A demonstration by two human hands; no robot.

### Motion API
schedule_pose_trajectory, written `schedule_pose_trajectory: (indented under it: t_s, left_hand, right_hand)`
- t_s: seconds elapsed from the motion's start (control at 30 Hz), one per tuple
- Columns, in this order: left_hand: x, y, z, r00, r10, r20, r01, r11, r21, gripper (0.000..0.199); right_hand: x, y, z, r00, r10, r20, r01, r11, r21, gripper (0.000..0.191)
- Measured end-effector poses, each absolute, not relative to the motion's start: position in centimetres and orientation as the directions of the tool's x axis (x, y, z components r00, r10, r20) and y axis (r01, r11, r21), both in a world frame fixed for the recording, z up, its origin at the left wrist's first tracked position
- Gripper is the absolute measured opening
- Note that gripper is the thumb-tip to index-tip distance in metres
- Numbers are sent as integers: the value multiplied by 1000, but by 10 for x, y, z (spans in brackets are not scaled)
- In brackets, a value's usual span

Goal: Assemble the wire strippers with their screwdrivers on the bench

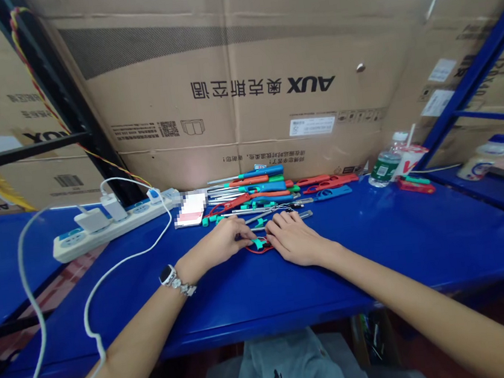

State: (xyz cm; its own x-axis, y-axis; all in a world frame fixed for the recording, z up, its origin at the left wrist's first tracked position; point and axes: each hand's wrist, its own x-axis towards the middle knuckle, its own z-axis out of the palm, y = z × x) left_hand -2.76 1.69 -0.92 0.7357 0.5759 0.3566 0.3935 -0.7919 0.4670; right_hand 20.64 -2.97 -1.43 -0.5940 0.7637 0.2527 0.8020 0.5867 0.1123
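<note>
My left hand (223,241), with a watch (168,275) and a metal bracelet on its wrist, pinches a small green trigger piece (258,244). Under it on the blue table lies a red lighter casing (259,250), mostly hidden by my fingers. My right hand (295,239) lies palm down, fingers bent together over the casing's right end. Just beyond my hands are loose metal lighter tubes (272,209) with green pieces, and a thin wire near my right fingertips. Behind them sits a pile of long-nosed lighters (265,187) in blue, red and orange.
A white power strip (114,224) with chargers and trailing white cables stands at left. Beside the pile lies a white and pink card (192,209). A water bottle (382,168), a cup (411,160) and a blue-capped bottle (485,156) are at right. Large cardboard boxes (235,45) wall the back.
</note>
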Motion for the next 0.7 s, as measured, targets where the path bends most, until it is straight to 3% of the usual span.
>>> schedule_pose_trajectory:
  t_s: [0.2, 0.4, 0.53, 0.7]
  left_hand:
    - [-25, 16, -12, 682, 666, 303, 429, -699, 572, 5]
    - [-26, 13, -8, 689, 669, 277, 385, -662, 643, 12]
    - [-27, 10, -3, 684, 681, 262, 414, -658, 629, 12]
    - [-27, 9, 0, 681, 701, 209, 464, -635, 617, 11]
  right_hand:
    - [206, -29, -15, -601, 759, 249, 796, 595, 108, 35]
    - [208, -28, -16, -614, 754, 234, 786, 610, 99, 36]
    - [212, -24, -14, -591, 760, 269, 785, 619, -21, 29]
    - [207, -28, -10, -530, 731, 431, 746, 643, -173, 14]
